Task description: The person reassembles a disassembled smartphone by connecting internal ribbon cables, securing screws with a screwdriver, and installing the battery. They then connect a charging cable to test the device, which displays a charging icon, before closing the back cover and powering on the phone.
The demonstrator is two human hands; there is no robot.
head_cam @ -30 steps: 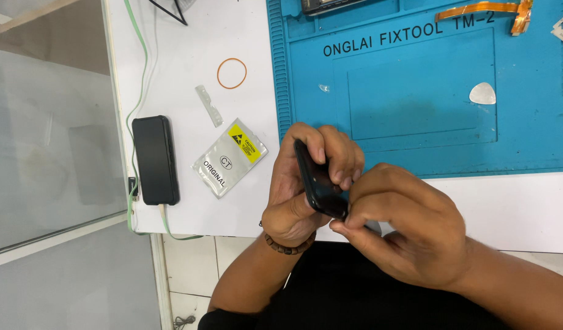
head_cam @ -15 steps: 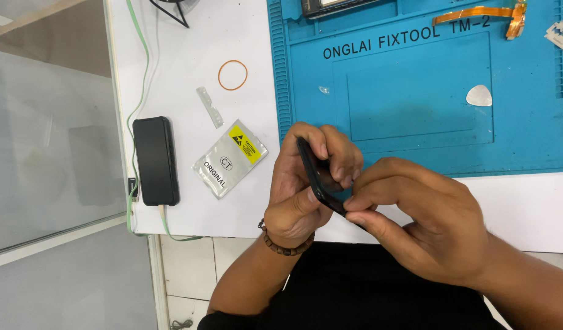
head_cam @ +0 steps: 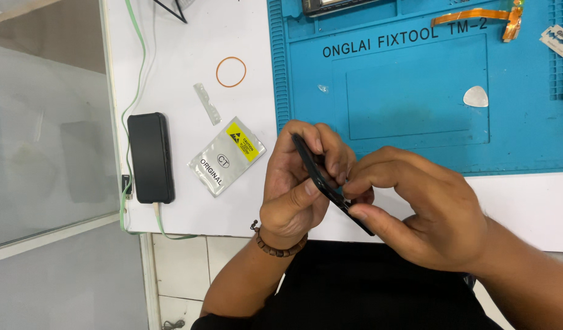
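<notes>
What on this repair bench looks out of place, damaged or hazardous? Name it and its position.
A bare razor blade lies loose at the blue mat's far right corner, its edge exposed. An orange flex cable lies detached nearby. Otherwise nothing looks spilled or broken.

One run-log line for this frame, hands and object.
left hand: grips thin black phone-like slab edge-on | right hand: pinches its lower edge | under: blue silicone work mat

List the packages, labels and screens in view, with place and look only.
Silver pouch: flat on the white table, left of the hands, yellow warning label at one corner.
Black phone: near the table's left edge, screen dark, cable attached.
Blue mat: dark lettering along its top.
</notes>
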